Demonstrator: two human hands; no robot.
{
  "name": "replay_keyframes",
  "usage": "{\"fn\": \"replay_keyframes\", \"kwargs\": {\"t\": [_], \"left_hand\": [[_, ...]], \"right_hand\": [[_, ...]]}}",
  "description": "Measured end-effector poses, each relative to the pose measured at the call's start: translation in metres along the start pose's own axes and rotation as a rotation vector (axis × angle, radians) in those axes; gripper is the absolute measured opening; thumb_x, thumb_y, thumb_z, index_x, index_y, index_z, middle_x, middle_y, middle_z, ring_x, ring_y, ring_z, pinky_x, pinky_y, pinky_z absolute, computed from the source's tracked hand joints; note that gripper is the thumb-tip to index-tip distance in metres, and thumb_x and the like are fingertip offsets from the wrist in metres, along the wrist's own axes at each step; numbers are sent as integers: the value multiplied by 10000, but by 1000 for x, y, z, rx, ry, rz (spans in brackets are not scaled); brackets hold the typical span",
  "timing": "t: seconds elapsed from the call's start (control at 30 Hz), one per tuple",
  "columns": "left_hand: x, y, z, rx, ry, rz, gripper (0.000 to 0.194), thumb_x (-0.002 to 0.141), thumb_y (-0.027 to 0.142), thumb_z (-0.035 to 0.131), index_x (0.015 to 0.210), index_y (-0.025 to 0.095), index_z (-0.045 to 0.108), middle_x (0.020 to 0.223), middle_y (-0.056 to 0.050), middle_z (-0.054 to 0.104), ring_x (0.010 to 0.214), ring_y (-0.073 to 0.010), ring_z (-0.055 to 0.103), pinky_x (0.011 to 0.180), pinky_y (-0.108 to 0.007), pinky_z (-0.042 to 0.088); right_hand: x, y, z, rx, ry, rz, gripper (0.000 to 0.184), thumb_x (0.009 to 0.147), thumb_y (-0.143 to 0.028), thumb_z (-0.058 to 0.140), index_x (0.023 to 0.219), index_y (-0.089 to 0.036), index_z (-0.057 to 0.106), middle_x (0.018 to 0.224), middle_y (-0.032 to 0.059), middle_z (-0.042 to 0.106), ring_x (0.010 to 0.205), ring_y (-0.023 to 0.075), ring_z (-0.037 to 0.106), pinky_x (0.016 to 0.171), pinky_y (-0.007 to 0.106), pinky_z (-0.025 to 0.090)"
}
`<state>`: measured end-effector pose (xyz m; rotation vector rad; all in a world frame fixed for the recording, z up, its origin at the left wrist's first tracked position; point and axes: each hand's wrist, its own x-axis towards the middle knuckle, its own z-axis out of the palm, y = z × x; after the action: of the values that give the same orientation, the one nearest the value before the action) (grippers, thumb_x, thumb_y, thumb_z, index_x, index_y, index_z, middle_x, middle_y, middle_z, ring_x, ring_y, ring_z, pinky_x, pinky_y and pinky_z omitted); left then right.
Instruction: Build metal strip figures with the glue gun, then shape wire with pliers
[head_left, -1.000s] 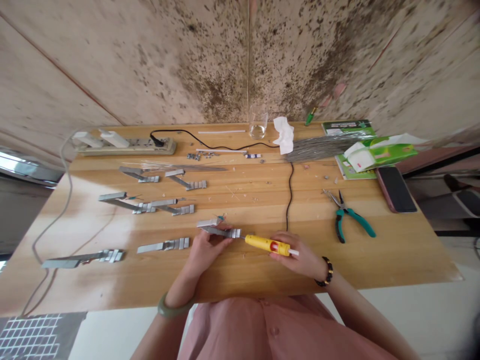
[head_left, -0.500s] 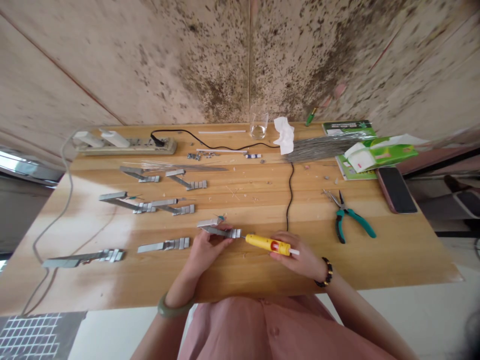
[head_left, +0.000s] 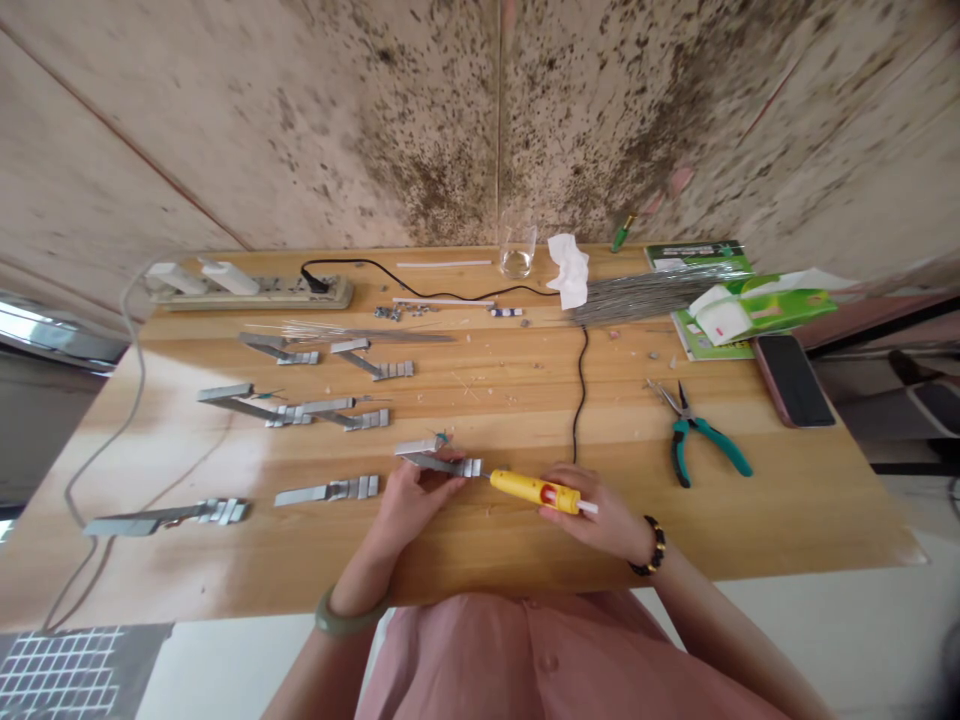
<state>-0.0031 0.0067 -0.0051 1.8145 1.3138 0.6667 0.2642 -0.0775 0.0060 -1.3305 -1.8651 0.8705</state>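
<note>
Barely budging since earlier, gripping glue gun (head_left: 523, 487) in right hand (head_left: 606, 517), aiming lengthwise at grey piece (head_left: 465, 467) pinched in left hand (head_left: 409, 512).

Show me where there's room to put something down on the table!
Bare wood lies right of the pliers, nearer than the phone, and between the pliers and the right hand. It's crowded at the back right, with the wire bundle and green packet, and left, with gray pieces.

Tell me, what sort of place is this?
It looks like a small craft or repair workspace, perhaps an improvised one. On the wooden table lie pliers and a bundle of thin wires, and the right hand holds a yellow glue gun.
</note>
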Motion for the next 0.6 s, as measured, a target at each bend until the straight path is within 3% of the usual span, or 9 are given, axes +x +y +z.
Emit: {"fn": "replay_keyframes", "kwargs": {"t": [0.23, 0.6], "left_hand": [[-1, 1, 1, -20, -21, -23, 275, 735, 325, 708, 978, 198, 693, 1009, -62, 738, 1009, -254, 672, 895, -402, 545], [1, -1, 0, 7, 3, 20, 292, 723, 319, 720, 985, 194, 695, 1051, -74, 728, 1053, -259, 655, 919, -399, 535]], "right_hand": [[2, -1, 2, -19, 23, 14, 188, 880, -339, 580, 1043, -245, 596, 1016, 65, 681, 950, 211, 654, 826, 336, 544], [-2, 2, 2, -24, 27, -15, 212, 886, -366, 573, 1060, -247, 592, 1013, 67, 686, 942, 214, 661, 821, 336, 546]]}}
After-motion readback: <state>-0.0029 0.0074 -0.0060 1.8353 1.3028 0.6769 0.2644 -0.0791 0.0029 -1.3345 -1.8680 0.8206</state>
